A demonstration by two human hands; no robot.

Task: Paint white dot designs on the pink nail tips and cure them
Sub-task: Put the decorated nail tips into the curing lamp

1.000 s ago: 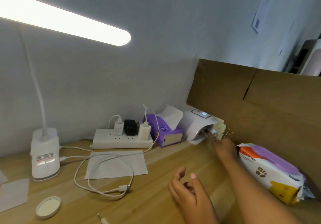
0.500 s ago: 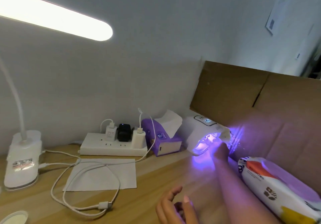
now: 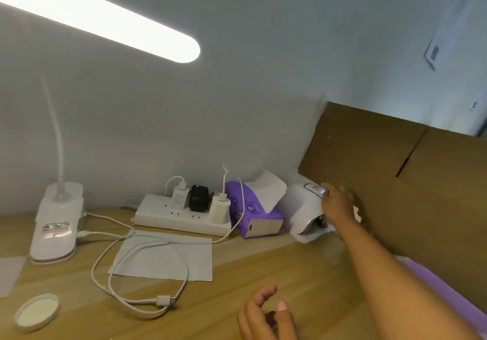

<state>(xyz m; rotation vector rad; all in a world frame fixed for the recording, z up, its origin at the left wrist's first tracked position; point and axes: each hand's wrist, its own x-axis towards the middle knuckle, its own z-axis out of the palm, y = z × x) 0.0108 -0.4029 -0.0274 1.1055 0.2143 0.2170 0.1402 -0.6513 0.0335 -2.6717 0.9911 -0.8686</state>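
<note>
Right hand [image 3: 338, 204] is stretched all the way out to the back right corner of the desk [image 3: 263, 268], sitting on top of the little white curing lamp [image 3: 303, 209]. Fingers are out fairly straight, not wrapped round anything, and the fingertips [image 3: 324, 192] are right on the lit panel on the lamp's top. It's a bit motion-blurred though, so I can't say exactly which finger is on it.

The lamp is tucked between the purple tissue box [image 3: 253, 217] and the brown cardboard [image 3: 395, 181] propped against the wall. There's something dark in the lamp's mouth just under my wrist. I honestly can't make out the pink nail tips from this angle.

Left hand [image 3: 266, 316] is down near the bottom edge, over the desk, in a loose curl with the thumb up. Nothing in it that I can see.

Rest of the mess: a white power strip [image 3: 181, 221] with three chargers plugged in sits just left of the tissue box, and a white cable [image 3: 137, 281] loops across a sheet of paper [image 3: 163, 259]. The desk light [image 3: 56, 223] stands far left with its bar [image 3: 105, 20] glowing overhead. A round white lid [image 3: 37, 316] lies front left, and a purple pack [image 3: 437, 284] pokes out behind my right forearm.
</note>
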